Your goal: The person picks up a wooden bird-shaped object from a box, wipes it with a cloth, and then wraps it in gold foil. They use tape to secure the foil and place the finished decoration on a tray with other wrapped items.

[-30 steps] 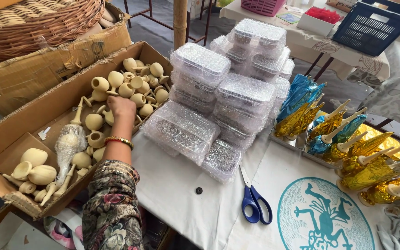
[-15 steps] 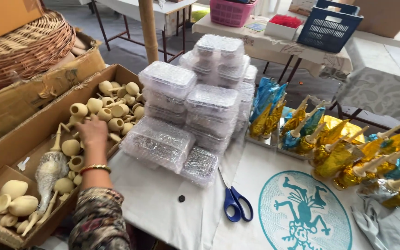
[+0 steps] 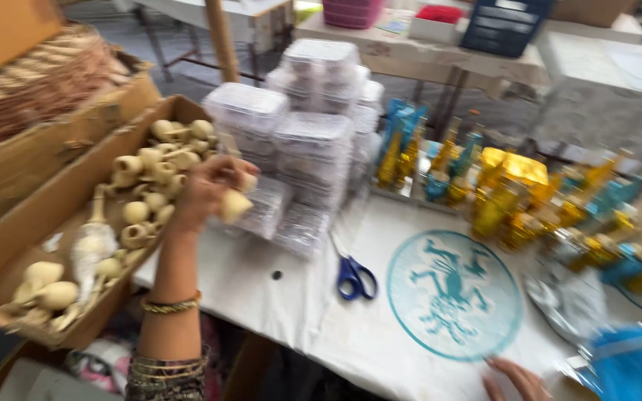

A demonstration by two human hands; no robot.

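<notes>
A white-clothed table [image 3: 299,319] fills the view, a cardboard box [image 3: 53,223] of pale clay pots at its left edge and stacked clear tubs [image 3: 313,141] behind. My left hand [image 3: 206,189] has its fingers closed on one pot [image 3: 235,205], just past the box's rim. My right hand [image 3: 510,379] lies flat and open at the near edge, by something blue. I'm mid-carry, I reckon; next comes a clear spot on the cloth.

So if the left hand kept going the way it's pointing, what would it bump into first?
Probably the clear plastic boxes lying just past the left hand, which holds a small cream clay piece. The picture is blurry, so depth is uncertain.
</notes>
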